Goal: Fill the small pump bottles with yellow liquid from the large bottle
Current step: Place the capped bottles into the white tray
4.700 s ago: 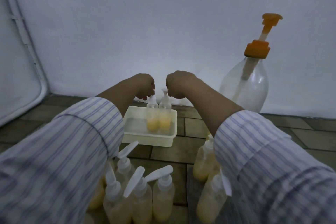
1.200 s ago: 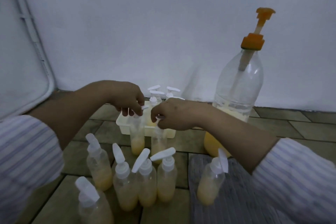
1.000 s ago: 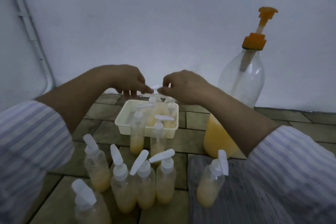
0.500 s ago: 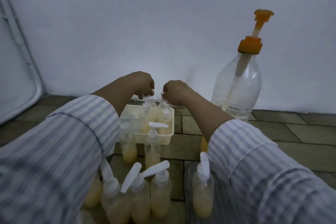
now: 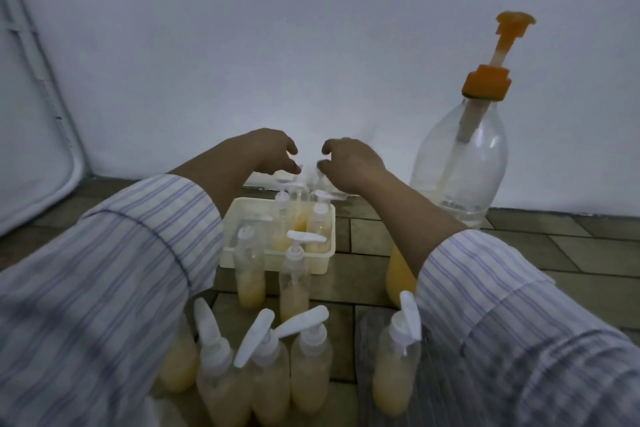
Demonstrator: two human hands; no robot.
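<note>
The large clear bottle (image 5: 460,166) with an orange pump (image 5: 487,81) stands at the right, yellow liquid low in it. A cream tray (image 5: 258,262) on the tiled floor holds small pump bottles (image 5: 320,218) part-filled with yellow. My left hand (image 5: 270,152) and my right hand (image 5: 351,161) hover side by side just above the back bottles' pump heads, fingers and thumbs spread in loose curves, gripping nothing I can see. Two more small bottles (image 5: 294,282) stand in front of the tray. Several filled ones (image 5: 310,369) stand in a near row.
A white wall rises close behind the tray. A white framed panel (image 5: 31,156) leans at the left. A grey mat (image 5: 367,354) lies at the lower right under one small bottle (image 5: 394,371). My striped sleeves cover both lower corners.
Earlier both hands set two bottles down in front of the tray, then reached back to the tray's bottles. Their grip on the pump heads has since loosened and the fingers have spread.
</note>
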